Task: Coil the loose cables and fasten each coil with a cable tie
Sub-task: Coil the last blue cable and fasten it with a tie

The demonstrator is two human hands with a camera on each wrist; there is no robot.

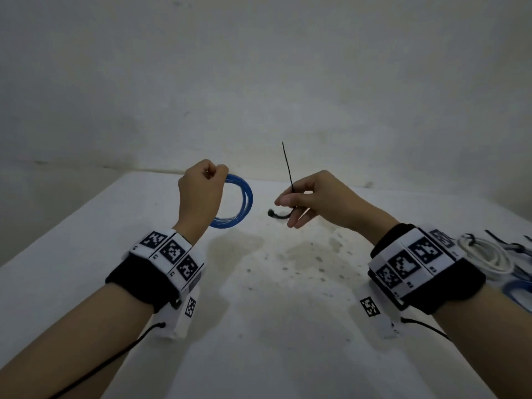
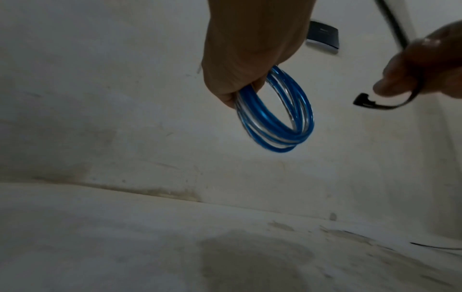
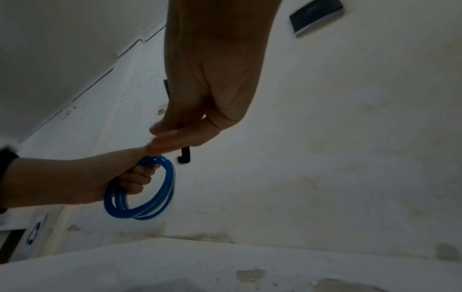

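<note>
My left hand (image 1: 201,188) grips a small coil of blue cable (image 1: 241,203) and holds it upright above the white table (image 1: 86,240). The coil (image 2: 282,116) hangs below the left fist (image 2: 245,65) as several blue and clear loops. My right hand (image 1: 311,200) pinches a black cable tie (image 1: 288,171) between thumb and fingers. The tie's thin tail points up and its head end (image 1: 272,213) curls out to the left, a short gap from the coil. In the right wrist view the tie's head (image 3: 185,157) shows under the right hand (image 3: 200,110), just above the coil (image 3: 150,189).
At the table's right edge lie a tied white cable coil (image 1: 486,254), loose black cable ties (image 1: 506,246) and another blue coil (image 1: 518,289). The tabletop is stained in the middle (image 1: 302,254). A pale wall (image 1: 259,82) stands close behind the table.
</note>
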